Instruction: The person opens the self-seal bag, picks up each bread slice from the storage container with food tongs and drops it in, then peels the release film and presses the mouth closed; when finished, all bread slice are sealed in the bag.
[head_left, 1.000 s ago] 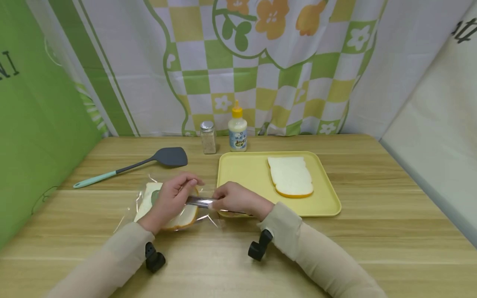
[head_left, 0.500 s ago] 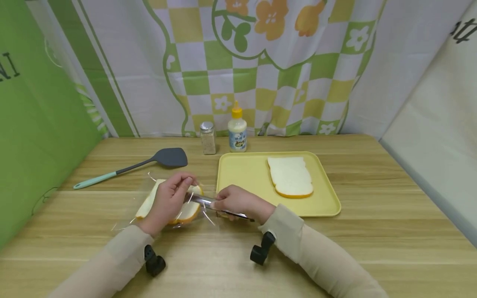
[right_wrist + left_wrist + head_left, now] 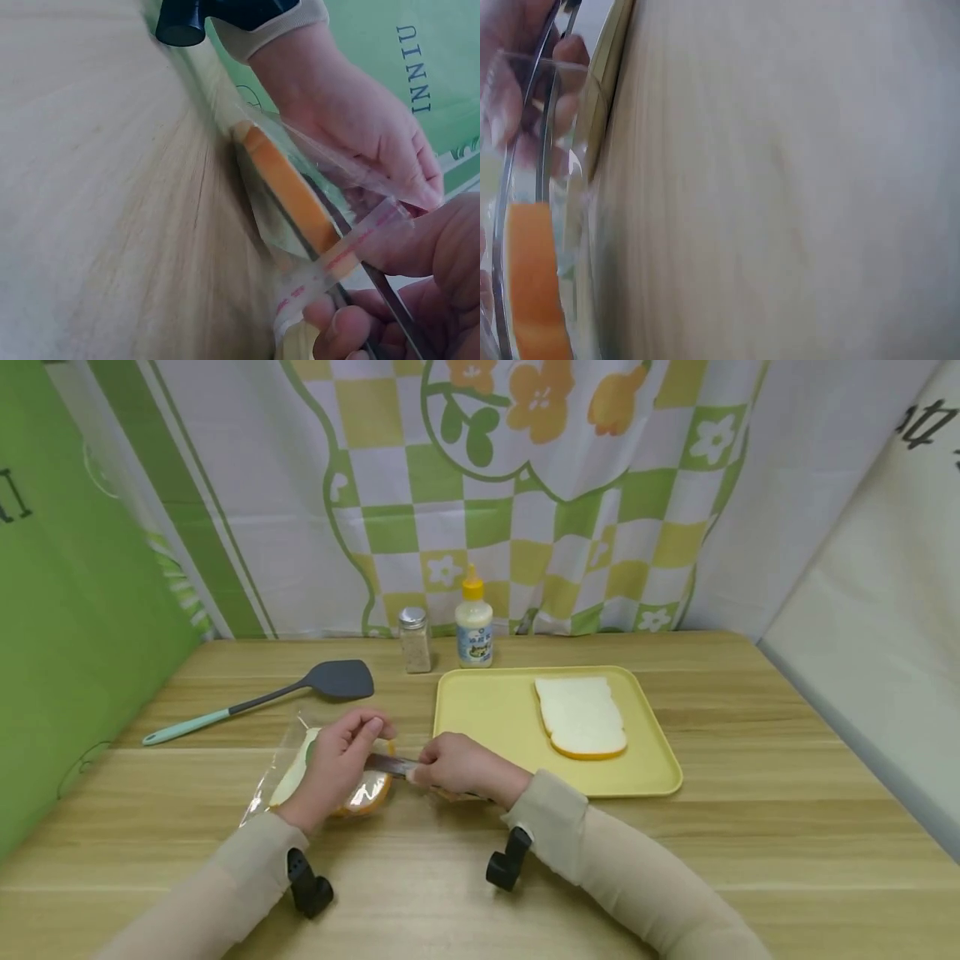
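Note:
My right hand point(image 3: 465, 766) grips a pair of metal tongs point(image 3: 390, 766), whose long arms reach left into a clear plastic bag point(image 3: 367, 232). Inside it, a slice of bread point(image 3: 296, 774) lies between the tong arms; its orange crust point(image 3: 534, 277) shows in the left wrist view. Over the bag, my left hand point(image 3: 333, 768) has its fingers curled and pinches the film, covering the middle of the slice in the head view. Red print marks the bag's mouth strip, close to my right fingers in the right wrist view.
A yellow tray point(image 3: 487, 710) right of the hands bears another bread slice point(image 3: 581, 718). Behind stand a glass shaker point(image 3: 415, 643) and a yellow-capped squeeze bottle point(image 3: 474, 631). A dark spatula point(image 3: 341, 680) with a mint handle lies at the back left.
My right hand has shifted a little left with the tongs. The bread and bag have tilted and shifted slightly under my left hand, which has barely moved.

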A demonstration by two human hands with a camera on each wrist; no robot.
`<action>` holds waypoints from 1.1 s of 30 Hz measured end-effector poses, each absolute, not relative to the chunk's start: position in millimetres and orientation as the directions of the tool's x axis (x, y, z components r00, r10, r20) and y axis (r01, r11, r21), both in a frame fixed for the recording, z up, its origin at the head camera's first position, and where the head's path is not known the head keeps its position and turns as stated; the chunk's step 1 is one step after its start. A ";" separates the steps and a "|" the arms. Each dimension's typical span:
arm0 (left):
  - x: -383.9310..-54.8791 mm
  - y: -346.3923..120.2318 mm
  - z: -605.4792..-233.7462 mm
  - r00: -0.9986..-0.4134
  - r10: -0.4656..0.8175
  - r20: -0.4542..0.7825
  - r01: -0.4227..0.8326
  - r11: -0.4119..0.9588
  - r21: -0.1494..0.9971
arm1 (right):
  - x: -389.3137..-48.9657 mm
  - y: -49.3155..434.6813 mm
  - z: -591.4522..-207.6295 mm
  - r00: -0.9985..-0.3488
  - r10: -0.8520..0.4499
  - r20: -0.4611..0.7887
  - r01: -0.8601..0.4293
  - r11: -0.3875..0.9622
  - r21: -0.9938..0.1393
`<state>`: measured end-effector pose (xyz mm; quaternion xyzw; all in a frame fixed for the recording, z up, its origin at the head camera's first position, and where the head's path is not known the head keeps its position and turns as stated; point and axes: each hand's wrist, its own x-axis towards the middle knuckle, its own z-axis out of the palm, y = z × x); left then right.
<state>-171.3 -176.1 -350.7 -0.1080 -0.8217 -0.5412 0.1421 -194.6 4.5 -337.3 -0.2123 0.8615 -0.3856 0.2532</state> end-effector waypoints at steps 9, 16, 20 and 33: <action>-176.2 -190.7 -353.2 -0.915 -0.019 0.403 0.367 0.374 0.852 | -198.2 23.3 -333.3 -0.758 -0.592 -0.275 -0.203 0.614 -0.763; -175.8 -188.9 -352.3 -0.910 0.020 0.415 0.387 0.407 0.827 | -197.4 42.2 -333.9 -0.781 -0.566 -0.265 -0.193 0.622 -0.759; -175.2 -183.7 -351.5 -0.909 0.123 0.398 0.410 0.437 0.801 | -198.6 44.8 -330.0 -0.786 -0.555 -0.273 -0.164 0.611 -0.774; -173.7 -180.4 -351.3 -0.920 0.180 0.348 0.390 0.511 0.766 | -202.6 40.0 -336.2 -0.792 -0.553 -0.259 -0.177 0.614 -0.769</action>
